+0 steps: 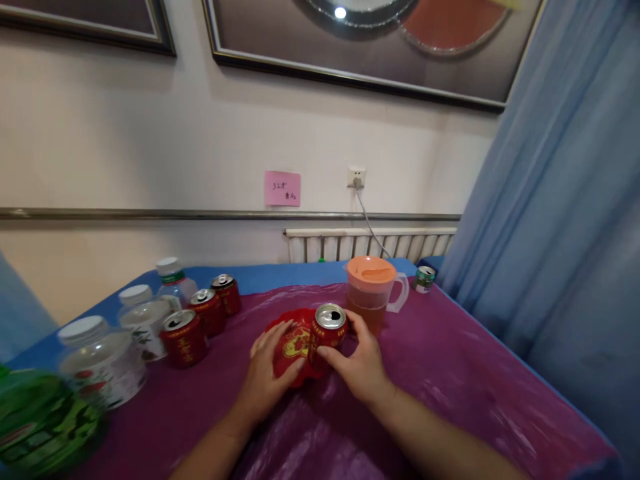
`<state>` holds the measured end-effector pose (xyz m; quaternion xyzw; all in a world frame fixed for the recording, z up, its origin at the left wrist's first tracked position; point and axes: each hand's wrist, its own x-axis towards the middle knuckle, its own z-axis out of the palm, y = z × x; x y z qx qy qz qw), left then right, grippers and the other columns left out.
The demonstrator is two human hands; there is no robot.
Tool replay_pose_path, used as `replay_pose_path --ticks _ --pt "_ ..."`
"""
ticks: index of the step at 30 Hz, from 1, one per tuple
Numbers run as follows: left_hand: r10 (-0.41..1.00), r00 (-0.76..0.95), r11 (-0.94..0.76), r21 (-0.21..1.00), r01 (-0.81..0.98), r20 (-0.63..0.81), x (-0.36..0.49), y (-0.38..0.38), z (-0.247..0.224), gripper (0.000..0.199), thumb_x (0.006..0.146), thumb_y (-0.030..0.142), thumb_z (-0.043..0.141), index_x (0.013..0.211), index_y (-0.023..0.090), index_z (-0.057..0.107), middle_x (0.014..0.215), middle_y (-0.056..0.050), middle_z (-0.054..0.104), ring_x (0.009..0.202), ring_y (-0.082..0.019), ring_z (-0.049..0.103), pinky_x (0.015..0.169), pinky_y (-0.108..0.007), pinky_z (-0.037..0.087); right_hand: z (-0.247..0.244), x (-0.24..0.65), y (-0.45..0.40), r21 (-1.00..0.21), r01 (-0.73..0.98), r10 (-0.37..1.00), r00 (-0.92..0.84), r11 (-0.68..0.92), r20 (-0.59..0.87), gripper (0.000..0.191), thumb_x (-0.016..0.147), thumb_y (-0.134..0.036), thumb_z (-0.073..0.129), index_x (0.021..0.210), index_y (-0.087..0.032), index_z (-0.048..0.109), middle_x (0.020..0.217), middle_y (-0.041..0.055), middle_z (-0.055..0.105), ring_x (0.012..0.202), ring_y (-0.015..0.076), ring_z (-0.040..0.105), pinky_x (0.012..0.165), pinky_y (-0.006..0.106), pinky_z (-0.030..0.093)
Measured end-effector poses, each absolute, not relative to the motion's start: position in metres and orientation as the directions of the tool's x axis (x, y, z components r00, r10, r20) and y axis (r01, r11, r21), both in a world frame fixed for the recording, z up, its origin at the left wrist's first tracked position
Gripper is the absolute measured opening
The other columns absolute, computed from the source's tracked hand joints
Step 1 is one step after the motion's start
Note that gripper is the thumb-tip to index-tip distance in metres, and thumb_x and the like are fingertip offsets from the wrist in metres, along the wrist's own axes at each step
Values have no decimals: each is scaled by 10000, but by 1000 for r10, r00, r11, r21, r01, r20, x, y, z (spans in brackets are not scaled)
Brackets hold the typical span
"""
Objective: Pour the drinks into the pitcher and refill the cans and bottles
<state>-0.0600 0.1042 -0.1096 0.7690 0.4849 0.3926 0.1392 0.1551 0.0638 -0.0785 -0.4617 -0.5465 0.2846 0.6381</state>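
My right hand [364, 357] is wrapped round an opened red can [327, 333], thumb at the front and fingers on its right side. The can is upright, over the right part of a red plate [293, 347] with a yellow design. My left hand [270, 370] is at the plate's left side, thumb and fingers apart, with nothing in it. Just behind my right hand stands a clear pitcher [367, 300] with an orange lid and amber liquid inside.
Several red cans [185, 343], clear jars with white lids [107, 367] and a green container [47, 423] line the left side. A green can [424, 280] stands at the back right. A blue curtain [560, 200] hangs at the right of the purple-covered table [450, 400].
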Motion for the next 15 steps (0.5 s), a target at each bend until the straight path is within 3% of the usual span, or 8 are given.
replay_pose_path --ticks 6,10,15 --pt "843 183 -492 588 642 506 -62 110 -103 610 868 595 570 1368 246 588 1350 -109 696 1293 -349 599 1135 -603 414 -69 206 46 -911 74 845 349 406 405 645 702 -405 866 1265 -218 613 1229 96 722 1054 264 692 935 409 552" --pt "847 155 -472 582 663 509 -61 111 -100 586 868 606 560 1327 247 619 1318 -108 716 1256 -343 631 1119 -586 440 -81 265 36 -910 138 772 489 391 406 665 699 -430 871 1273 -222 609 1222 96 721 1089 266 677 977 427 526" --pt "841 139 -454 543 706 523 -60 113 -98 568 862 616 545 1286 252 645 1272 -102 743 1199 -348 675 1110 -607 450 -108 347 59 -939 251 677 651 236 344 769 649 -562 842 1274 -179 609 1203 134 729 1004 277 706 898 430 561"
